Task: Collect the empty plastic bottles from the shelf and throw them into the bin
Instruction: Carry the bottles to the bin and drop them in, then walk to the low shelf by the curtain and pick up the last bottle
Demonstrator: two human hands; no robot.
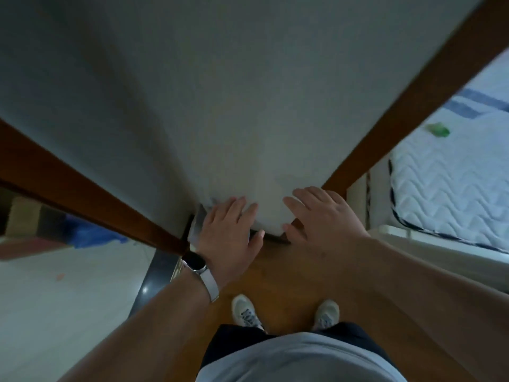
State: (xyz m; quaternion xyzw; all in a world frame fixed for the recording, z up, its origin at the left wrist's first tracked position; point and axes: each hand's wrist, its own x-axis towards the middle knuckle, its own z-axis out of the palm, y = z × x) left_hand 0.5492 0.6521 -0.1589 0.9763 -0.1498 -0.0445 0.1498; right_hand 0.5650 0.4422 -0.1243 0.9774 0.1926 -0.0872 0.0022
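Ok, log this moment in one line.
left hand: open, empty | right hand: open, empty | bottles, bin: not in view

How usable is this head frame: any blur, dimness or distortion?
Head view: dim, bluish light; motion blur smears the green object on the bed; wide-angle lens splays the brown trim; left hand and right hand look fairly sharp.

both forearms reach forward and down from the lower corners of the view, bare and converging toward the middle. the left hand (231,230) is held palm down, fingers straight and loosely spread, thumb angled out toward the right. the right hand (322,219) sits just beside it, also palm down, fingers straight and slightly apart. the thumbs are near each other, not touching.
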